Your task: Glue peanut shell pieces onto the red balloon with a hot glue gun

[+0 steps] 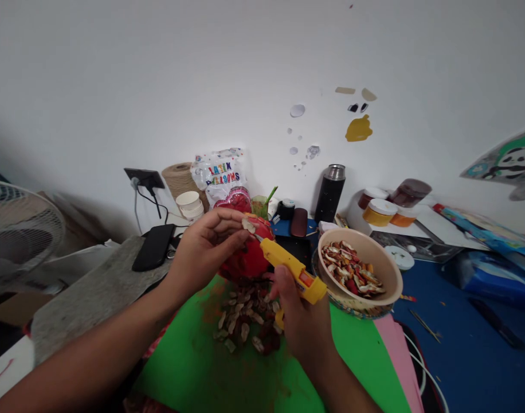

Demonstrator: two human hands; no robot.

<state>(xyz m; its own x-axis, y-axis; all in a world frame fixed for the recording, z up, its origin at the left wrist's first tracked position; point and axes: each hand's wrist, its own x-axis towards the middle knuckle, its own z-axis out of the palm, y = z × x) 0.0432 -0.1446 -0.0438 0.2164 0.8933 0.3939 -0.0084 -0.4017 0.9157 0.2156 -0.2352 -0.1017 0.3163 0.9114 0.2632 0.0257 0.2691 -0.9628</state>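
Observation:
My left hand [211,244] pinches a small pale shell piece [248,226], like part of a peanut shell, between thumb and fingers. In my right hand [303,315] is a yellow hot glue gun [288,261], its nozzle pointing up and left, close to the shell piece. Behind both hands stands a rounded red object [249,258], partly hidden by the left hand and the glue gun. Below them, several loose shell pieces [245,318], pale and reddish, lie on a stained green sheet [189,355].
To the right, a beige bowl [391,272] holds red-and-white shell pieces. At the back stand a black flask [330,194], paint jars [380,211], paper cups [189,203], a twine spool [176,179] and a balloon packet [222,172]. A phone [153,248] and a fan [22,229] are left.

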